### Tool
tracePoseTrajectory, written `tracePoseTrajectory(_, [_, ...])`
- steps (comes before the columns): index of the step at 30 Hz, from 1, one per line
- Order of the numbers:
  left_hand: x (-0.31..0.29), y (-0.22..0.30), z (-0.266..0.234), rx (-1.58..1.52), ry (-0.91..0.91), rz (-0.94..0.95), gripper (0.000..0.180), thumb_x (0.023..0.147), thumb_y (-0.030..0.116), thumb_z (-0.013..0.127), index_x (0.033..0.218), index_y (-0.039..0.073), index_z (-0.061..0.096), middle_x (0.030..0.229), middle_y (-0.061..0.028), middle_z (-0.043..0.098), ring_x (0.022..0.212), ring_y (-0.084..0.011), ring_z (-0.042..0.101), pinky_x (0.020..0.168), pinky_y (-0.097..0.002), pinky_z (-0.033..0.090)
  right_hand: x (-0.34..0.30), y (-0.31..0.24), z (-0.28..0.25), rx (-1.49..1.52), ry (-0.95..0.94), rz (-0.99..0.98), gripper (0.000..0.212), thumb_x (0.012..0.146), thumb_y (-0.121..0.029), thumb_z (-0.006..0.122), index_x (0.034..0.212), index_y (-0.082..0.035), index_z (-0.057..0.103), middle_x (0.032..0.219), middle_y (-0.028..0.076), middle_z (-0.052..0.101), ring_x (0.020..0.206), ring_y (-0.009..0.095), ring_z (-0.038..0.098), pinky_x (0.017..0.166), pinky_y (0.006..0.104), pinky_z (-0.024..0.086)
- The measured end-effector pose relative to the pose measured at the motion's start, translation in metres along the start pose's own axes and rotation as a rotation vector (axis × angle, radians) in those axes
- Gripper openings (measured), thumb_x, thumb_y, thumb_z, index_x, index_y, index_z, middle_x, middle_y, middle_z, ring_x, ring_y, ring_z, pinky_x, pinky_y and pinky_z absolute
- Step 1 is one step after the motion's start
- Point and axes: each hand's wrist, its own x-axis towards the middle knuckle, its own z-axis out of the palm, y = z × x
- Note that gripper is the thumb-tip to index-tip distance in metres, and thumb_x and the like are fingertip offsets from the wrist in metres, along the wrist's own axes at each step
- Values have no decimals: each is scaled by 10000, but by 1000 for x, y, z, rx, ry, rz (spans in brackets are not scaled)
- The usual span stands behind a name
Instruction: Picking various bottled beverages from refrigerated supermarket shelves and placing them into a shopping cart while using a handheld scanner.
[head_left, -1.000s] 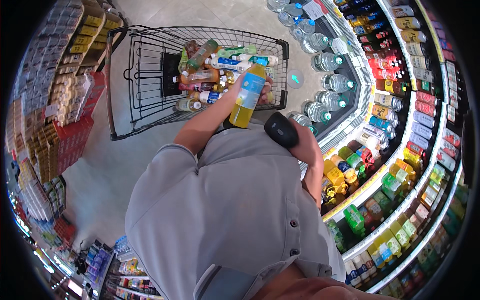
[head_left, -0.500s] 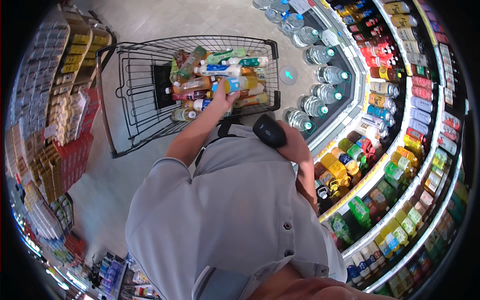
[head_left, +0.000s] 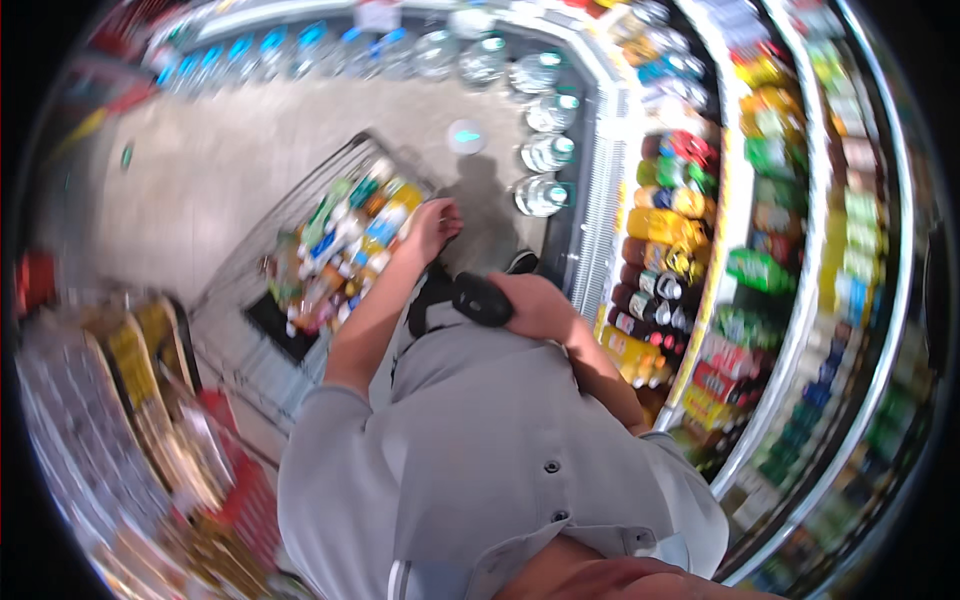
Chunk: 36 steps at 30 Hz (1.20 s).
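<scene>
My left hand (head_left: pixel 434 228) is just past the near side of the shopping cart (head_left: pixel 362 135), its fingers loosely curled and apart with nothing in them. Close by it, a yellow bottle with a blue label (head_left: pixel 383 232) lies on top of the heap of mixed drink bottles (head_left: pixel 335 245) in the cart. In front of my belly, my right hand (head_left: pixel 535 303) is wrapped round a black, rounded handheld device (head_left: pixel 482 300). That hand covers the device's grip. Motion blurs the cart and its bottles.
Large water bottles (head_left: pixel 545 153) line a low ledge ahead and to the right. Shelves of coloured drink bottles (head_left: pixel 665 228) rise along my right side. Stacked goods with a red crate-like side (head_left: pixel 240 485) stand at the lower left. A round floor marker (head_left: pixel 465 136) lies beyond the cart.
My left hand has let go of the yellow bottle with the blue label and drawn back from the heap. The view has turned, so the cart now appears slanted. My right hand keeps the black device.
</scene>
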Motion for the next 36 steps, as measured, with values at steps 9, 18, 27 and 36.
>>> tracePoseTrajectory(9, [35, -18, 74, 257, -53, -86, 152, 979, 222, 573, 918, 98, 638, 798, -14, 660, 670, -146, 649, 564, -254, 512, -87, 50, -23, 191, 196, 277, 331, 848, -257, 685, 1082, -50, 576, 928, 237, 683, 933, 448, 654, 806, 525, 501])
tracePoseTrajectory(18, [34, -72, 262, 786, -254, 43, 157, 999, 233, 589, 1044, 87, 620, 891, -34, 655, 728, -149, 634, 655, -279, 513, -169, 133, -50, 112, 330, 345, 423, 822, -294, 704, 1119, -17, 587, 921, 251, 678, 928, 450, 658, 804, 545, 496])
tracePoseTrajectory(27, [-5, -145, 573, 1049, -978, 750, 131, 989, 107, 648, 1054, -1, 610, 836, 39, 536, 794, -70, 493, 747, -232, 439, -238, 190, -85, 294, 462, 340, 446, 750, -293, 778, 1070, -38, 601, 992, 236, 706, 977, 433, 676, 843, 503, 520])
tracePoseTrajectory(36, [-120, -185, 821, 953, -1078, 1796, 536, 879, 165, 754, 1322, -32, 525, 1255, -200, 585, 1173, -335, 557, 1025, -409, 434, -328, 225, -97, 518, 850, 268, 528, 772, -234, 789, 1234, -48, 612, 1066, 182, 721, 1014, 323, 708, 888, 407, 534])
